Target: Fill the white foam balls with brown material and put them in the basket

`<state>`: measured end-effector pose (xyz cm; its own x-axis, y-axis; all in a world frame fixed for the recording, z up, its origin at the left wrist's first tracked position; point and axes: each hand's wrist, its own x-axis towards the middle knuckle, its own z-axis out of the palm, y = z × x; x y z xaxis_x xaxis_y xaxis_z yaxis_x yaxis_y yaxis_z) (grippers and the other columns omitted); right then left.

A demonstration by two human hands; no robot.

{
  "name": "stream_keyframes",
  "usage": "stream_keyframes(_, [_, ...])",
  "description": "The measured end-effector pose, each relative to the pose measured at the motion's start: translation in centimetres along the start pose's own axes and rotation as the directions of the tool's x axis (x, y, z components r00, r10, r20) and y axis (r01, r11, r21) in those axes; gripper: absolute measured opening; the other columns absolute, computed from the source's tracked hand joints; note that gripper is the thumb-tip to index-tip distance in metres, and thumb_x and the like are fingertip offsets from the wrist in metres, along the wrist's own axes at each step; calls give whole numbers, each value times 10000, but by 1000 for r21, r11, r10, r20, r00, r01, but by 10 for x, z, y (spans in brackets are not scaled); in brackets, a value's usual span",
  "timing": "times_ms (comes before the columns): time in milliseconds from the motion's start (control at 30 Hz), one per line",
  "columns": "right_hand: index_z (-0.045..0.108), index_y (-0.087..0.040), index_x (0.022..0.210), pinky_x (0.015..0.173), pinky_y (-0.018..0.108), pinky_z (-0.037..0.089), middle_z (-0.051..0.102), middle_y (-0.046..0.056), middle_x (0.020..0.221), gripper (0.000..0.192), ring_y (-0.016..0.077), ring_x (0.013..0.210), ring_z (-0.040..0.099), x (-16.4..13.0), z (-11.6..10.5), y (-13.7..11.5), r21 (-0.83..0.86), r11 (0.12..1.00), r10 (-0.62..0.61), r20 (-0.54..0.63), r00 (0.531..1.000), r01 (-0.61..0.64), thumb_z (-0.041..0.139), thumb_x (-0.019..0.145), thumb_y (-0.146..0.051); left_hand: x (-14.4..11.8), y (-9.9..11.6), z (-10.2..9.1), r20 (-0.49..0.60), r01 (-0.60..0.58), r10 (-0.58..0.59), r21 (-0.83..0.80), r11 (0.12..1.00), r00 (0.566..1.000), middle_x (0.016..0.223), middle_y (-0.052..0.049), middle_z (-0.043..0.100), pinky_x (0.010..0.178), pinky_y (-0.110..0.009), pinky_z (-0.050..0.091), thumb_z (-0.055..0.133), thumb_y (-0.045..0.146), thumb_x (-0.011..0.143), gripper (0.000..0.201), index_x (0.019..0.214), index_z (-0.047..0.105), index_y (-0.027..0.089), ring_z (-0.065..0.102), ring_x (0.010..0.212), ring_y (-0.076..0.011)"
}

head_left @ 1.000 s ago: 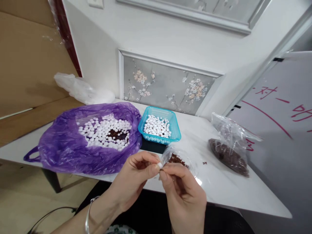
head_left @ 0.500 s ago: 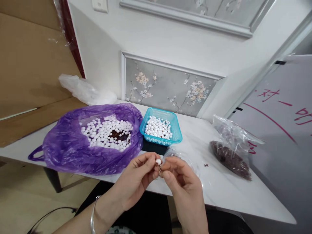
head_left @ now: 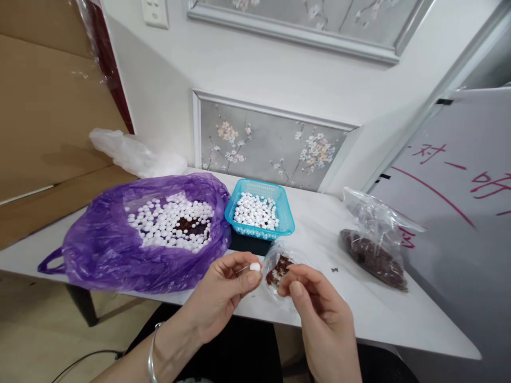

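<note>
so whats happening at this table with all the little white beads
A person sits at a white table working with both hands. The left hand pinches one white bead between its fingertips. The right hand is by a small clear bag of reddish-brown bits. Behind them, a purple bag lies open with many white beads, and a blue basket holds more. Another clear bag of brown bits lies to the right.

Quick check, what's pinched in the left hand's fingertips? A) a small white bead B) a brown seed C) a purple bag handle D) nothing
A: the left hand pinches one small white bead at its fingertips, just left of the right hand.
</note>
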<state>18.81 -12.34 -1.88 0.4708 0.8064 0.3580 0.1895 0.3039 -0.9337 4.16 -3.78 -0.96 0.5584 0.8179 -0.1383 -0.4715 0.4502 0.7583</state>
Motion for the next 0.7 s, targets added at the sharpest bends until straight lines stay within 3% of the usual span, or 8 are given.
stream_keyframes(367, [694,-251,985,661,201,581,720,-14,732,112,128,684,690,0,-1,1,-66,998,-23,8,1000,24,632,909,-305,2,3,2,-75,-32,30,-29,999,997,679,5,731,633,-148,512,925,145,538,213,691,776,154,639,610,-66])
stream_keyframes(500, [688,-232,1001,683,257,582,744,24,820,195,174,726,707,6,-10,10,-240,971,10,22,1000,-4,601,908,-380,15,8,3,-87,-116,122,71,991,989,794,-2,765,754,-167,528,882,180,631,191,792,779,185,683,739,-86])
stream_keyframes(567, [691,-216,1023,733,308,576,761,59,915,265,213,776,721,14,-16,21,-468,884,42,66,997,-6,542,917,-409,30,17,10,-34,-229,248,278,933,968,991,-48,774,871,-224,520,802,231,746,260,1000,761,192,694,920,-134])
stream_keyframes(633, [698,-202,1052,808,351,552,757,86,1033,321,240,862,724,24,-20,34,-746,665,100,141,985,40,430,941,-338,53,32,19,62,-321,334,489,811,941,1240,-125,702,974,-315,492,703,274,834,421,1236,662,158,645,1123,-210])
stream_keyframes(700, [710,-175,1068,794,400,539,747,123,1079,353,288,884,724,32,-19,45,-831,554,156,172,973,58,400,925,-263,78,52,24,100,-349,359,572,743,928,1405,-167,583,1015,-356,468,688,263,831,533,1337,584,132,590,1225,-258])
